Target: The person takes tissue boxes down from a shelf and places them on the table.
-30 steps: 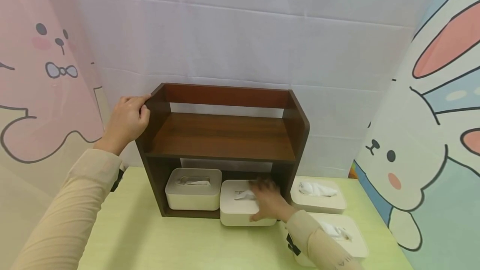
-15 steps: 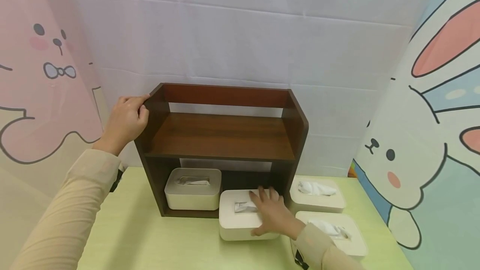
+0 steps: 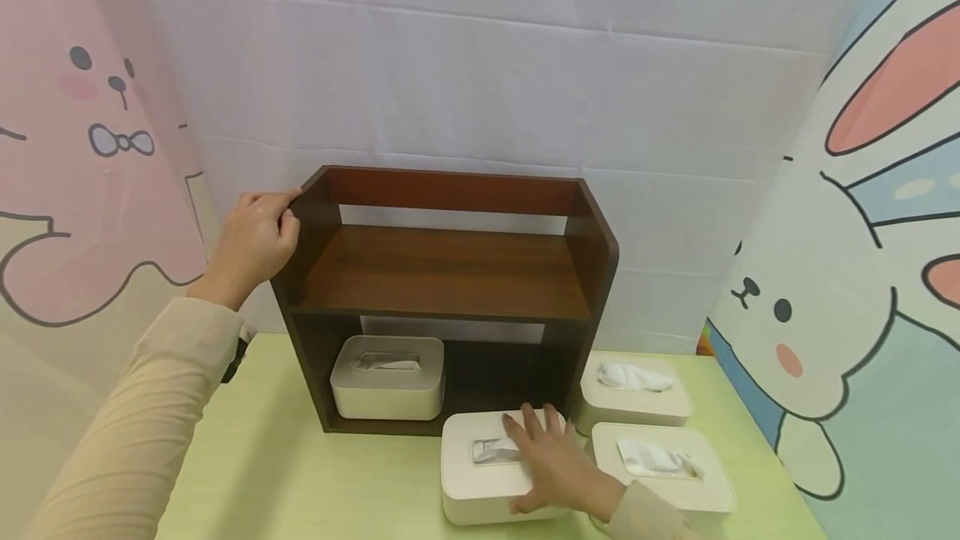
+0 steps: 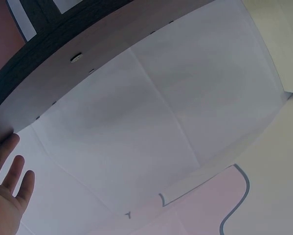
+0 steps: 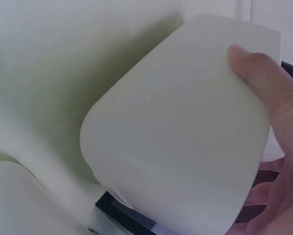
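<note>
My right hand (image 3: 551,461) spans a white tissue box (image 3: 480,473) on the table just before the shelf's right side, with spread fingers on the lid. In the right wrist view its thumb (image 5: 256,66) lies against the box's side wall (image 5: 170,132). Up at the left, my left hand (image 3: 255,240) rests against the side panel of a dark brown two-tier shelf (image 3: 450,273). The left wrist view shows fairly straight fingers (image 4: 11,174), one tip touching the panel. Another tissue box (image 3: 386,402) sits in the lower tier's left half.
Two more white tissue boxes stand right of the shelf, a rear one (image 3: 637,407) and a nearer one (image 3: 667,482) close to my right forearm. The pale green table (image 3: 322,482) extends in front. A white cloth (image 3: 480,73) hangs behind.
My right hand has drawn the tissue box out of the lower tier's right half, toward me onto the table. The left hand and the shelf keep their places.
</note>
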Demonstrator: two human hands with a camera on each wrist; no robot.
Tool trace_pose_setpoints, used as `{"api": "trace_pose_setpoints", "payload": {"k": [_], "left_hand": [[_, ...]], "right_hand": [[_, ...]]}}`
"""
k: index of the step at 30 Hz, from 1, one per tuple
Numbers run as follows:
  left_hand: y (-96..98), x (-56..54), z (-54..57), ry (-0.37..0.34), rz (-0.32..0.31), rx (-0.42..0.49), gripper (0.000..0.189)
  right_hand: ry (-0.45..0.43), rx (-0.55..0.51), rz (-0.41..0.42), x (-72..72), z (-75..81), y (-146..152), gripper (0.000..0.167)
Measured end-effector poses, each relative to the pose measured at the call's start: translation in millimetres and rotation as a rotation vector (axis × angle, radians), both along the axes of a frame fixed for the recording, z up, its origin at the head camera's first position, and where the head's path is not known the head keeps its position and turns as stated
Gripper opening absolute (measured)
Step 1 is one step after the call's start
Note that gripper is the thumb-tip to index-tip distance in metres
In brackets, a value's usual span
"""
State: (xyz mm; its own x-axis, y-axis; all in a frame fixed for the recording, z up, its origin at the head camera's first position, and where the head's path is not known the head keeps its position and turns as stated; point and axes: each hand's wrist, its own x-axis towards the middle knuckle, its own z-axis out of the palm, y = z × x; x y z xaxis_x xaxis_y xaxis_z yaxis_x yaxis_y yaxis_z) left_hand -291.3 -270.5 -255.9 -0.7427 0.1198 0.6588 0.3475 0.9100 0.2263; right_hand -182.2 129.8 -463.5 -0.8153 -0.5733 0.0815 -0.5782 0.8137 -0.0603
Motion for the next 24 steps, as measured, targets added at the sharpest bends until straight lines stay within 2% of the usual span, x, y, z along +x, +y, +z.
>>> {"api": "trace_pose_setpoints", "payload": {"k": [12,24], "left_hand": [[0.8,1.1,1.4,-0.014,0.000,0.002,0.042],[-0.7,-0.1,0.3,-0.016,-0.007,0.003,0.042]], "right_hand": [[0.045,0.025,-0.024,17.6,-20.4,3,0.105],[-0.028,-0.007,-0.051,24.7,-24.4,4,0.105]]}}
